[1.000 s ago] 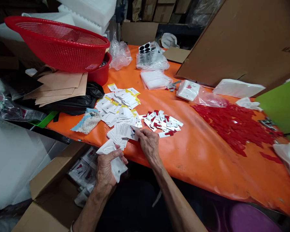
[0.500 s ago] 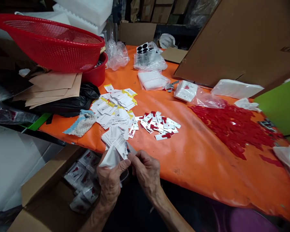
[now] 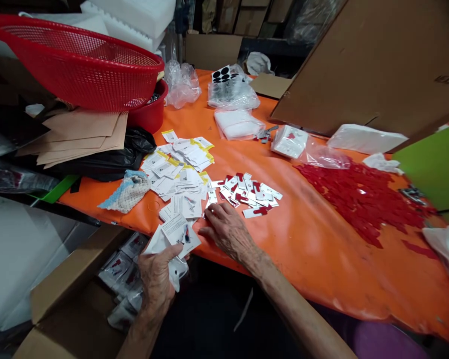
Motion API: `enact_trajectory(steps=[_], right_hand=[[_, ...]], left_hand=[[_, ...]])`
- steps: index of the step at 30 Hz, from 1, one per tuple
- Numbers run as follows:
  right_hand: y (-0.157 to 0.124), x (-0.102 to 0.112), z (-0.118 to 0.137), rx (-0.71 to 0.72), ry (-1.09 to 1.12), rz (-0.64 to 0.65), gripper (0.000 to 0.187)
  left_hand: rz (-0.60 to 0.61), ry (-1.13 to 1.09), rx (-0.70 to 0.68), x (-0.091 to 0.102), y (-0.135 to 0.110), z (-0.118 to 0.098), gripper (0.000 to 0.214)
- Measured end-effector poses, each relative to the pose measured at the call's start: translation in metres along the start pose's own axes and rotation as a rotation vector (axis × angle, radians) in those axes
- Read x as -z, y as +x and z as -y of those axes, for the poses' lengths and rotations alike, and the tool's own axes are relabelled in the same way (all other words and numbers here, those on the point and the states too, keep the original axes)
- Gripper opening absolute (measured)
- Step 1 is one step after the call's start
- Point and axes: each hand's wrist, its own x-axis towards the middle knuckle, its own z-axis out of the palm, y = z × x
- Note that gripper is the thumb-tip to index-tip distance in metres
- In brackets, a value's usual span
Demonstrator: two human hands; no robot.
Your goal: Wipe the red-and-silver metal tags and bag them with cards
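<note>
Starting at the left, an open brown cardboard box (image 3: 71, 299) is sitting below the left hand (image 3: 155, 279), with flat plastic packets (image 3: 121, 269) lying inside it. The left hand is clamping a thin white printed paper card (image 3: 177, 232) together with a soft translucent plastic bag (image 3: 176, 271), holding both just over the near edge of the orange plastic table cover (image 3: 322, 264). I cannot tell whether the card is inside the bag. Both look very light: the card is probably stiff enough to keep flat but easy to bend, while the bag is likely to slip and crumple, so a pinch at the card's free edge seems the safest hold. The right hand (image 3: 228, 232) is resting palm down on the cover, well apart from the left, with its fingertips (image 3: 208, 212) reaching towards a loose pile of white cards (image 3: 181, 207). Beyond the right hand, small white slips with red tabs (image 3: 243, 192) are lying scattered, and a wide spread of flat red plastic pieces (image 3: 359, 204) is covering the cover further right.
</note>
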Motion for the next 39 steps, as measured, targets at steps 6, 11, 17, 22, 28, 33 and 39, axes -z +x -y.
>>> enact_trajectory(steps=[6, 11, 17, 22, 28, 33, 39], right_hand=[[-0.073, 0.01, 0.017, 0.081, 0.033, -0.086, 0.036], [-0.106, 0.015, 0.012, 0.097, 0.177, -0.267, 0.03], [-0.089, 0.059, 0.021, -0.56, 0.866, -0.361, 0.009], [-0.079, 0.064, 0.02, -0.854, 1.2, -0.334, 0.014], [-0.092, 0.06, 0.009, -1.008, 1.241, -0.481, 0.012], [-0.103, 0.061, -0.003, -1.036, 1.101, -0.625, 0.009], [-0.143, 0.079, -0.1, -0.939, 0.278, -0.637, 0.022]], left_hand=[[0.083, 0.052, -0.047, -0.001, -0.002, 0.002, 0.04], [0.195, 0.1, -0.036, -0.008, -0.008, 0.013, 0.038], [0.366, 0.279, -0.013, -0.029, -0.026, 0.024, 0.034], [0.59, 0.283, 0.035, -0.045, -0.037, 0.037, 0.022], [0.661, 0.312, 0.145, -0.059, -0.046, 0.053, 0.031], [0.683, 0.379, 0.17, -0.085, -0.058, 0.066, 0.033], [0.581, 0.374, 0.219, -0.122, -0.059, 0.075, 0.036]])
